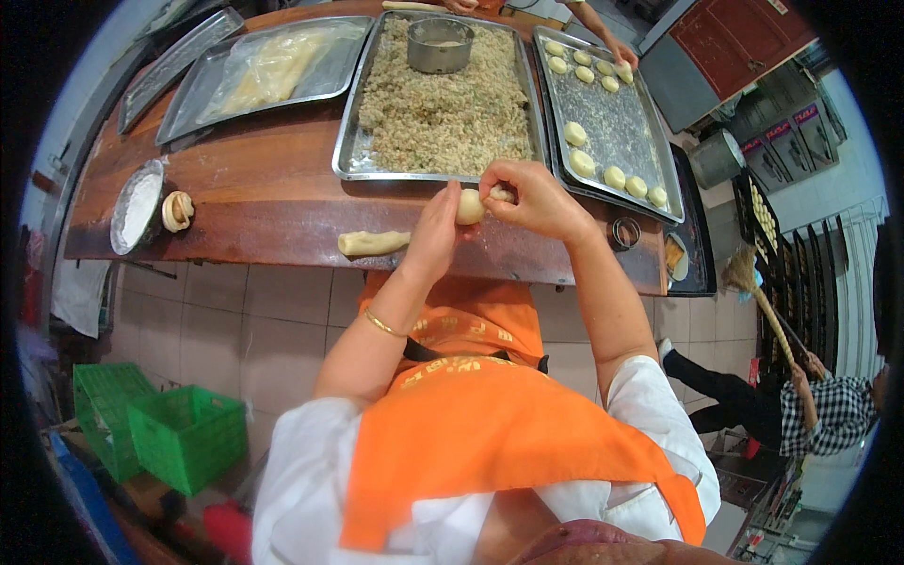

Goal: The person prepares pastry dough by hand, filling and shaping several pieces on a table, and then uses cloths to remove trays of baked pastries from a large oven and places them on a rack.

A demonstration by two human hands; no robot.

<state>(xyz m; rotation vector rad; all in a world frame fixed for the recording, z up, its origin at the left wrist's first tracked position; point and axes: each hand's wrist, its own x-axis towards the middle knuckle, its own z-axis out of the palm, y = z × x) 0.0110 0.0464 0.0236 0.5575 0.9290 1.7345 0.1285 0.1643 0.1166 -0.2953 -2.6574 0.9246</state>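
Two hands meet over the near edge of the table, just in front of the filling tray. The left hand cups a dough ball against its fingers; the right hand curls round the ball's far side, fingertips pinched on its top. A dough log lies just left of the left hand. Shaped balls sit on the tray to the right. A flour bowl stands well apart at the left.
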